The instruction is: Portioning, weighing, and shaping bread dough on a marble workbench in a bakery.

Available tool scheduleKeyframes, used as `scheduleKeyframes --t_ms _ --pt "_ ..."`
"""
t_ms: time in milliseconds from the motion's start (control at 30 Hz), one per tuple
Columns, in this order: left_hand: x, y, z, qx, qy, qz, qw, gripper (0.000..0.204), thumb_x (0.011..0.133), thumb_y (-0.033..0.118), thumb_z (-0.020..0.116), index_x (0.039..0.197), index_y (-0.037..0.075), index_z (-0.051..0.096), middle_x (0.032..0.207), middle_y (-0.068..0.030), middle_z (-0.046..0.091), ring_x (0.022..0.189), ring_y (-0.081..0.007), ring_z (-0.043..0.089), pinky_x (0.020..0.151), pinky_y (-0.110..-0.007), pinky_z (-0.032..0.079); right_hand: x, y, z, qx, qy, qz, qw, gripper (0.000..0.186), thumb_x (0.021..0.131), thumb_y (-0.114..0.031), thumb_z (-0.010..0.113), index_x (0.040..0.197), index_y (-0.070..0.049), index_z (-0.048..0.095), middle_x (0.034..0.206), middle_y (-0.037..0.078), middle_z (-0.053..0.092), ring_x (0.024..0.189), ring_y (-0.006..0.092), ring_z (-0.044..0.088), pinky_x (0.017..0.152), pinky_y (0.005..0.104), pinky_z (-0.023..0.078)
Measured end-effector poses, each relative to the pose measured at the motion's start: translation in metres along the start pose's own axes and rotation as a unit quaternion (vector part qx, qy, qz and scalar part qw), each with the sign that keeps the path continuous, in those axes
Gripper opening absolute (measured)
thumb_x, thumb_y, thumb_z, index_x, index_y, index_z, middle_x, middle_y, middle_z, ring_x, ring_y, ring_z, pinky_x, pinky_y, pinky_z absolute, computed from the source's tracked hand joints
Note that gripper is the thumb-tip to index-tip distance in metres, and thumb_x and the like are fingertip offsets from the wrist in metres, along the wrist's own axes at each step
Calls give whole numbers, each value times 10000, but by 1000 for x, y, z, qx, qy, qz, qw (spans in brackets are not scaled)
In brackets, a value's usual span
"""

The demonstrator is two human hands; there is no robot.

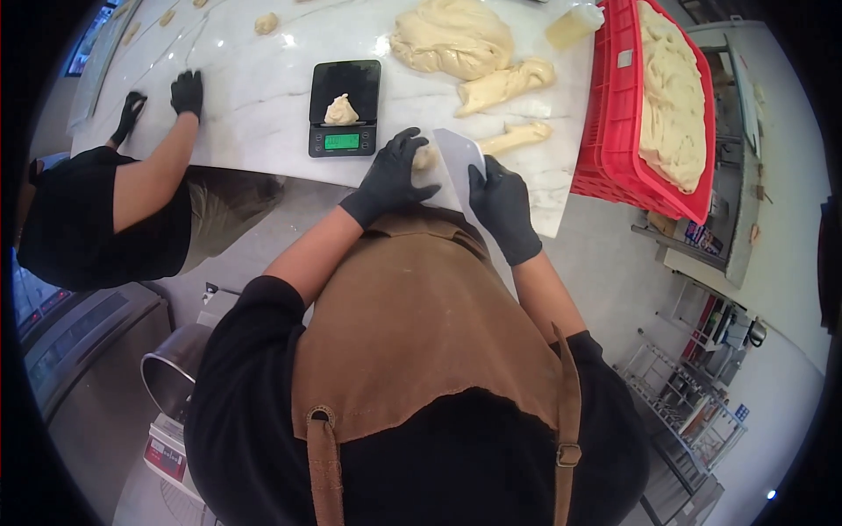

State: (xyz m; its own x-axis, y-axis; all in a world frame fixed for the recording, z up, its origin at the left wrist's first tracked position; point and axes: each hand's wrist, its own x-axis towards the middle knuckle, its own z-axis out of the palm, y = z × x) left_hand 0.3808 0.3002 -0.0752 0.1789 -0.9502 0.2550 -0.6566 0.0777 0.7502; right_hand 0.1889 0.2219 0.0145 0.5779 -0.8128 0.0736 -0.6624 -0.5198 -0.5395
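My left hand [392, 178], in a black glove, is closed around a small piece of pale dough [426, 158] at the near edge of the white marble counter [254, 96]. My right hand [503, 209], also gloved, grips a white plastic scraper [458, 156] right beside that dough. A black digital scale [344, 107] with a green display stands just left of my hands, with a small dough lump [341, 110] on it. A short dough strip [516, 137] and a thicker strip [504, 85] lie to the right. A big dough mass [452, 37] lies farther back.
A red plastic crate [614, 105] full of dough stands at the counter's right end, with a plastic bottle [574, 24] beside it. Another person in black, wearing black gloves [187, 91], works at the counter on the left. A steel bowl [171, 368] sits below left; wire racks are at the lower right.
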Motion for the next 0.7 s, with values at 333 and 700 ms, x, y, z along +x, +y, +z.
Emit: scheduleKeyframes --t_ms 333,700 --pt "16 -14 -11 7 -139 -61 988 286 854 219 706 1076 49 648 1034 -169 630 941 -357 619 837 -441 508 89 -15 75 -83 -3 -69 994 138 814 -153 619 854 -21 620 741 205 674 704 380 683 650 464 553" --pt "50 -83 -108 194 62 -120 972 609 758 203 804 1294 53 558 1157 -214 612 1032 -384 626 882 -442 530 70 10 -15 43 31 65 996 399 919 -296 628 1103 56 669 976 283 697 923 404 688 807 425 538"
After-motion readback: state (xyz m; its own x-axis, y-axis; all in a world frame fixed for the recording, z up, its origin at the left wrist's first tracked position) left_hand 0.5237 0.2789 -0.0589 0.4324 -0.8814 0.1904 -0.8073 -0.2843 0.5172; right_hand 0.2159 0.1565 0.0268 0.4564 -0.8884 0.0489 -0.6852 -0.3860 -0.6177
